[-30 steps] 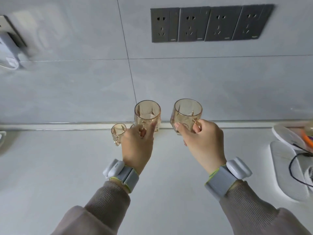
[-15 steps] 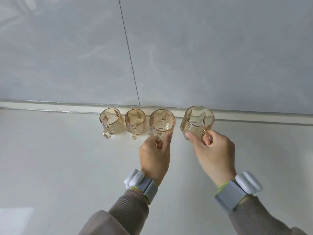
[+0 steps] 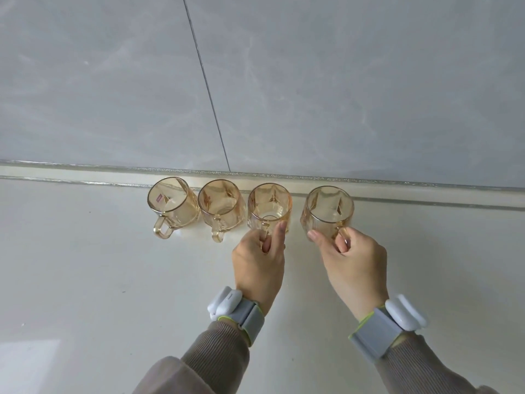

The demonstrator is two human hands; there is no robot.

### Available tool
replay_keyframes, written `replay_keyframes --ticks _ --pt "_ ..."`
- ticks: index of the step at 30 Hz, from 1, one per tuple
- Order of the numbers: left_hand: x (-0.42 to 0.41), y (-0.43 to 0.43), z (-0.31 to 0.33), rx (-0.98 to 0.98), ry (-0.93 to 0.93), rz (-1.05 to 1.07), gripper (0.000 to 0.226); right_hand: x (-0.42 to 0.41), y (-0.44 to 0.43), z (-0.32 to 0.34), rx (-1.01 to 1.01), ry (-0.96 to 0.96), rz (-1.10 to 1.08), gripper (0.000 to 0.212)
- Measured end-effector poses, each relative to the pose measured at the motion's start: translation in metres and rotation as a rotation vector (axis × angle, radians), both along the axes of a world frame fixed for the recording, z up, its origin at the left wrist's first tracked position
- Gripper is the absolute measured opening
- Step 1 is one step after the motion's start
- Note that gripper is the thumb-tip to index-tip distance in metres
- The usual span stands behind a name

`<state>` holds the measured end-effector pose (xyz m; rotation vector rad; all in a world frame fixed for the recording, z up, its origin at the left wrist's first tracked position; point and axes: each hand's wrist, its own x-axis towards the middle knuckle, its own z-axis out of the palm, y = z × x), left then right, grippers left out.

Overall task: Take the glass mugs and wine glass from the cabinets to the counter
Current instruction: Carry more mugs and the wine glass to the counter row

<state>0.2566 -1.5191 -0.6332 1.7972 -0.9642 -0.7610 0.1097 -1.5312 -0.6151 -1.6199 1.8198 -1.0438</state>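
The pale desk meets a grey tiled wall at its far edge, and amber glass mugs stand in a row just in front of that edge, all upright. At the 9 o'clock end is the first mug, with a small pink sticker on its glass. The second mug is just beside it at its 3 o'clock. Both stand free, their handles pointing to about 6 o'clock.

The third mug sits close at the second one's 3 o'clock. The left hand comes to it from 6 o'clock, its fingers curled round the handle and one fingertip laid against the glass. The fourth mug is at the 3 o'clock end, with a clear gap between it and the third. The right hand grips it from 5 o'clock, fingers hooked round the handle and the thumb pressed on the side. I cannot tell whether this mug rests on the desk or is just above it.

Each wrist has a grey band with a white device, the left band and the right band, above brown ribbed sleeves.
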Motion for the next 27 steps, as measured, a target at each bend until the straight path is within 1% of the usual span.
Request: replay_keyframes --ticks 6,13,19,21,27 --pt "0.003 -0.006 -0.008 0.006 0.017 0.001 0.055 0.008 -0.005 -0.014 -0.019 0.006 0.006 0.071" --pt "-0.001 -0.01 -0.013 -0.011 -0.019 0.007 0.055 0.008 -0.012 -0.025 0.007 -0.054 -0.045 0.071" --pt "-0.003 -0.013 -0.012 -0.017 0.001 0.01 0.061 0.014 -0.014 -0.028 -0.029 -0.08 -0.079 0.07" --pt "-0.004 -0.013 -0.007 -0.003 -0.015 -0.003 0.064 0.016 -0.014 -0.031 -0.023 -0.096 -0.084 0.068" --pt "-0.003 -0.01 0.001 0.016 0.01 -0.017 0.056 0.022 -0.012 -0.035 -0.012 -0.155 -0.092 0.055"
